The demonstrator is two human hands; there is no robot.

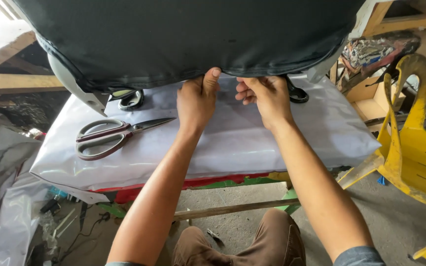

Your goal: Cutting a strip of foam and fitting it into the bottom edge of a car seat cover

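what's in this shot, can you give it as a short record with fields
setting: cluttered workshop, seen from above
work surface: table covered in a pale grey sheet
main item: black covered seat lying across the table's far side
left hand: left hand gripping the black cover's lower edge, thumb up against it
right hand: right hand beside it, fingers curled at the same edge
tool: large scissors, shut, lying on the sheet to the left, untouched
right side: yellow plastic chair, tipped over
floor left: crumpled grey sheeting
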